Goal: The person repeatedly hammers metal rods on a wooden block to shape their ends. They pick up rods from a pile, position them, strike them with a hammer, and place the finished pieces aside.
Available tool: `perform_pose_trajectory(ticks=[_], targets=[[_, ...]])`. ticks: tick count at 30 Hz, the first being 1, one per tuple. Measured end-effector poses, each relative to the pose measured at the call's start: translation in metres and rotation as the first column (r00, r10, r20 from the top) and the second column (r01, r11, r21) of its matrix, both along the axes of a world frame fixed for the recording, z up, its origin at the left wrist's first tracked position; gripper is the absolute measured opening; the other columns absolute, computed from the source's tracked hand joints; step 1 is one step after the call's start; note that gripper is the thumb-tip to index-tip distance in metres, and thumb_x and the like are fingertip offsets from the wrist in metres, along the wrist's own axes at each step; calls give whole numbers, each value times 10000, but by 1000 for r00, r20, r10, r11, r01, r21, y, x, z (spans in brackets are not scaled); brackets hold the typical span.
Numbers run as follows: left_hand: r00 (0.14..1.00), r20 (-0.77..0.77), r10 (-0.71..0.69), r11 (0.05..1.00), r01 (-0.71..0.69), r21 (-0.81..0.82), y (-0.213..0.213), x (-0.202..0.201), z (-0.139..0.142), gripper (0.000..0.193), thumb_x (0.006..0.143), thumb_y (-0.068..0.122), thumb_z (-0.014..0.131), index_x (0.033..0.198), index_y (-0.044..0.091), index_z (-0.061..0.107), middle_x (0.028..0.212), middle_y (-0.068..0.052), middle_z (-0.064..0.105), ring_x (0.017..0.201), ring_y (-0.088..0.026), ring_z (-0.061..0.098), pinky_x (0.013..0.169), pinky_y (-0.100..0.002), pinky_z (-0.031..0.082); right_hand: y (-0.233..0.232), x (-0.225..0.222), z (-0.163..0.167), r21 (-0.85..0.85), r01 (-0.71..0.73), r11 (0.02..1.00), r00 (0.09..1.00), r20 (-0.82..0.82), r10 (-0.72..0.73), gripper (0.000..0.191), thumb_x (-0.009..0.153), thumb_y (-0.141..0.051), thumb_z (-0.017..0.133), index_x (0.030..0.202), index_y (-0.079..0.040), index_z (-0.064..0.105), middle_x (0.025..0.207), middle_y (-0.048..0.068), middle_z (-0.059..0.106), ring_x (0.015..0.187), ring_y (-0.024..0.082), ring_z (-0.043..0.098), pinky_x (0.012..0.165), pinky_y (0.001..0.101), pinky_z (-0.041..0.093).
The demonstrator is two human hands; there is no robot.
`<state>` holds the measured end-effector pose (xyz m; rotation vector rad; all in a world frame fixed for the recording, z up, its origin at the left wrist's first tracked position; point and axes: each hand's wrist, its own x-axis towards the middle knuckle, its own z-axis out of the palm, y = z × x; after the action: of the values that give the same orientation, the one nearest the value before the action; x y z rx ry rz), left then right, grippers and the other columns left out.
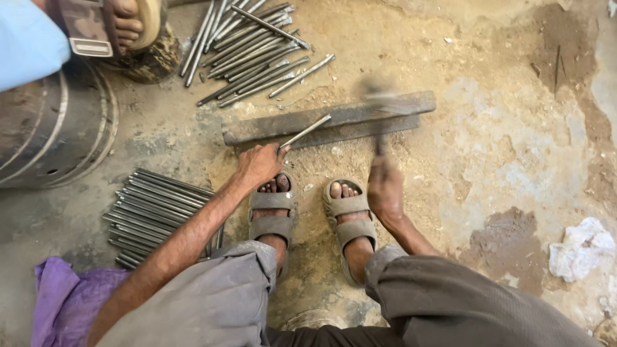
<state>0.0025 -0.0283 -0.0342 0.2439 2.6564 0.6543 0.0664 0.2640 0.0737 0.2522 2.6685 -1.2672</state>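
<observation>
A thin steel rod (306,131) is gripped by the left hand (259,164), slanting up-right onto the flat iron bar (328,120). A blurred hammer (380,106) is clasped by the right hand (384,187), poised just right of the rod's tip.

Two piles of metal rods (250,48), far and near-left (151,215); one flat iron bar (334,119); one hammer (379,103); one drum (54,132); one white rag (581,249).
</observation>
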Motion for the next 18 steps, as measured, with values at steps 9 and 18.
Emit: perform_pose_trajectory(ticks=[9,18], targets=[[985,-170,-30,999,27,-19,-4,-2,-22,449,1072,489,539,1047,84,733,616,-86,606,488,-207,553,483,-406,471,31,9,-18,-77,30,997,976,-211,-46,549,1151,-471,363,884,-33,556,617,-7,464,529,102,444,454,332,357],[927,-323,-191,980,161,-118,-16,-4,1,281,1012,278,579,1198,68,564,564,-116,609,442,-280,580,415,-431,469,25,8,-11,92,88,992,990,102,-97,544,1069,-556,353,869,-104,580,574,-15,445,459,98,381,380,324,310]])
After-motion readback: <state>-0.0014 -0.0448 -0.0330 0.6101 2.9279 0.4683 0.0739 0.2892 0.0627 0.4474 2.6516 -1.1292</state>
